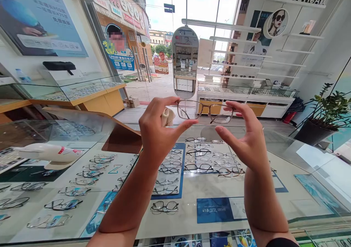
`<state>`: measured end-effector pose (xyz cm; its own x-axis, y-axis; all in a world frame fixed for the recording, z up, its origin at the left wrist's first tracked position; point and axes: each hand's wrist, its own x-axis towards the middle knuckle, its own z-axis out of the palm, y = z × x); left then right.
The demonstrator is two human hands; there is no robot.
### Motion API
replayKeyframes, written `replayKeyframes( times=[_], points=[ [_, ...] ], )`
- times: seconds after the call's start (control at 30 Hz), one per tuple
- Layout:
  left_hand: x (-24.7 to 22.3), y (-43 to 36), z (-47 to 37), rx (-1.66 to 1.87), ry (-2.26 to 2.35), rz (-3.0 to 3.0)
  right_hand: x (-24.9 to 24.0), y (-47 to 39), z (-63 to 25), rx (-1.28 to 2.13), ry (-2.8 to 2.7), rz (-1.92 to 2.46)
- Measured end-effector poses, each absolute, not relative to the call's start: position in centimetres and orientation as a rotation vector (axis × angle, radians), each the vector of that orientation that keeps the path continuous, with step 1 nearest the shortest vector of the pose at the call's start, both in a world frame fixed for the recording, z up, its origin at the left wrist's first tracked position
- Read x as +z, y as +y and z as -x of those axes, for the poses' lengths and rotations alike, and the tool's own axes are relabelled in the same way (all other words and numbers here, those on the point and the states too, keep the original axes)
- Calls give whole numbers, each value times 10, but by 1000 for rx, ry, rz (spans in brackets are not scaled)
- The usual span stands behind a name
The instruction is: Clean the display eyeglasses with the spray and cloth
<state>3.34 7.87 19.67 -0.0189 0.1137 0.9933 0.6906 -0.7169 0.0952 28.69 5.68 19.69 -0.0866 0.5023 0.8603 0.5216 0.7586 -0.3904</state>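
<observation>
A pair of thin brown-rimmed eyeglasses [205,106] is held up over the glass counter, its lenses upright. My left hand [157,132] grips one end of the frame between thumb and fingers. A crumpled cream cloth [168,117] is also tucked in that hand's curled fingers. At the other end, my right hand [246,139] has its fingertips on the rim, with the thumb lower down near the lens's bottom edge. Under my hands, a single pair of glasses [164,206] lies on the counter, nearer to me than rows of other frames [197,152].
The glass display counter [189,227] spans the foreground. On its left lie a white plush toy [51,152] and a brown tilted board [122,135]. A blue-and-white card [215,209] lies in front. Beyond stand an oval mirror [185,62] and a potted plant [315,130].
</observation>
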Motion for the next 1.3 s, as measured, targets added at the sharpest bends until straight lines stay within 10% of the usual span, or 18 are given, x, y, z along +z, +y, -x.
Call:
replayKeyframes(
  times=[1.3],
  points=[
    [177, 80, -55, -1991, -997, 1766, 186, 62, -269, -40, -1533, 883]
  ],
)
